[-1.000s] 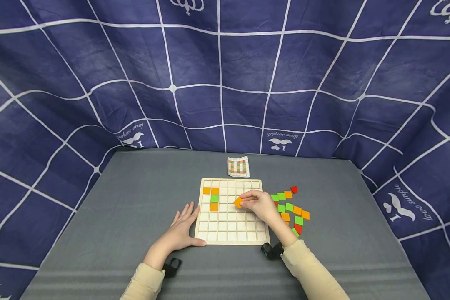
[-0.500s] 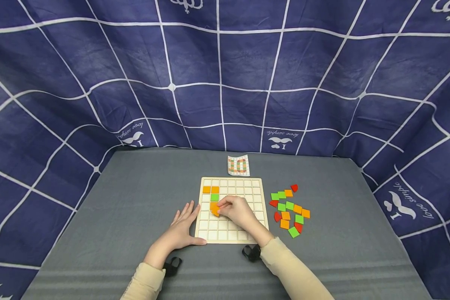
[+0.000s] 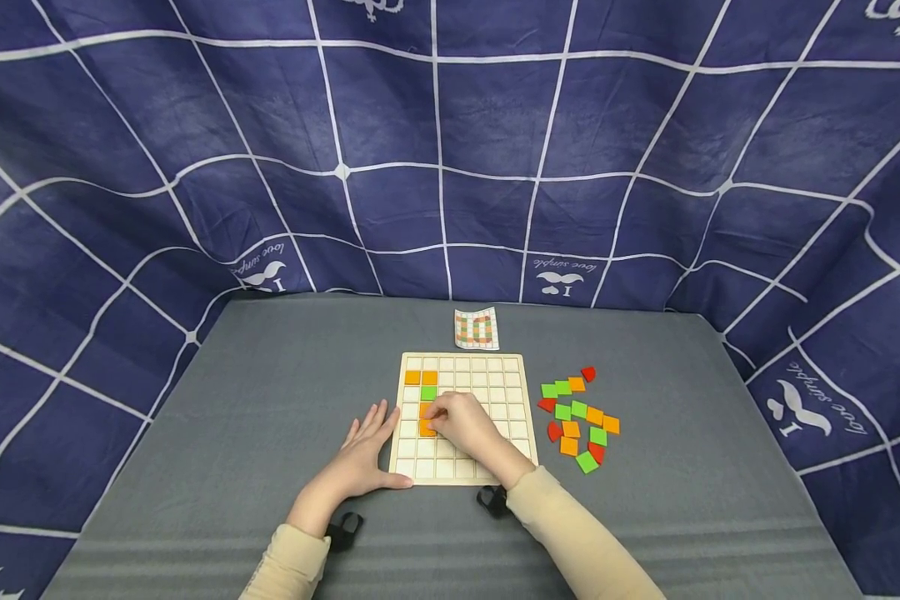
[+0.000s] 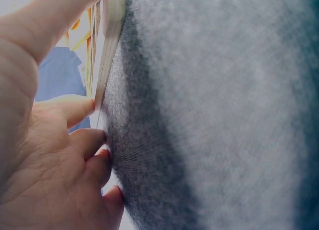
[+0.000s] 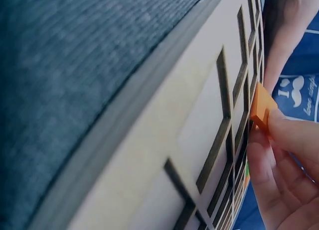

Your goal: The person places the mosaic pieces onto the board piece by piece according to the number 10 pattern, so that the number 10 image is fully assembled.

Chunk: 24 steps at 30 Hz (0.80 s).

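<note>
In the head view, a pale wooden grid board (image 3: 480,471) lies on the table. My right hand (image 3: 467,423) is over its left half, thumb and fingers pinching an orange square tile (image 3: 426,428). The right wrist view shows this orange tile (image 5: 261,106) tilted against the grid. It sits in the second column, just below another orange tile (image 3: 424,409), which the fingers partly cover. Above these are a green tile (image 3: 429,392) and two orange tiles side by side. My left hand (image 3: 366,457) lies spread with thumb and index finger at the board's left edge.
Loose green, orange and red tiles (image 3: 578,409) are scattered right of the board. A small printed pattern card (image 3: 476,329) lies behind it. The grey table (image 3: 292,358) meets a dark blue checked curtain (image 3: 487,208) at the back and sides.
My right hand has carried the orange tile leftward across the board and down to the cell below the other orange tile. The left hand has stayed in place.
</note>
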{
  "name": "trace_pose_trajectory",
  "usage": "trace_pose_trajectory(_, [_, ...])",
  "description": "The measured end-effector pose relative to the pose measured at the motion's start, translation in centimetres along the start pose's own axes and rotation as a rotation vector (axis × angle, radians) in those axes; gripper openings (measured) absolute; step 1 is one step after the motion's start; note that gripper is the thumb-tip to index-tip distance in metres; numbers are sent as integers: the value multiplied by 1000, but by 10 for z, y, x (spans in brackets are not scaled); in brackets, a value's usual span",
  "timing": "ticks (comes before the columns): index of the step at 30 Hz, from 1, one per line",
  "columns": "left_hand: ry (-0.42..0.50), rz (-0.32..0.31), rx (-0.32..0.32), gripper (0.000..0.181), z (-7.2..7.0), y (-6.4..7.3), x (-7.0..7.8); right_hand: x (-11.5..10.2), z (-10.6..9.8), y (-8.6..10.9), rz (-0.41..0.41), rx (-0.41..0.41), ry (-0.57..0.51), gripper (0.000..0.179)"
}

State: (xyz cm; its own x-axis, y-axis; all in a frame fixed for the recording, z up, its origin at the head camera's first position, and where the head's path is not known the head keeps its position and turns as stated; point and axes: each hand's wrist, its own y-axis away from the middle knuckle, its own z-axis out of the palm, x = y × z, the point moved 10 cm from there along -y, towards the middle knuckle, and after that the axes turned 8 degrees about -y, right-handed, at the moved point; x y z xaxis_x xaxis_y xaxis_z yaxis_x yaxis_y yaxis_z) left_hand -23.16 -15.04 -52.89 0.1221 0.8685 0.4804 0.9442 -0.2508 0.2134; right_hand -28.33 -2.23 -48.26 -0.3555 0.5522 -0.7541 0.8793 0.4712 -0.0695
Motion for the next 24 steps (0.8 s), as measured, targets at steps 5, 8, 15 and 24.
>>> trace_pose_trajectory(5, [9, 5, 0, 118, -1, -1, 1, -3, 0, -1, -11, 23, 46, 5])
trace_pose_trajectory(8, [14, 6, -4, 118, -2, -1, 1, -4, 1, -1, -8, 31, 85, 5])
trace_pose_trajectory(15, [18, 1, -12, 117, -3, 1, 2, -4, -2, 2, 0, 46, 83, 4])
trace_pose_trajectory(24, [15, -1, -1, 118, -3, 3, 3, 28, -59, 13, 122, 175, -151, 7])
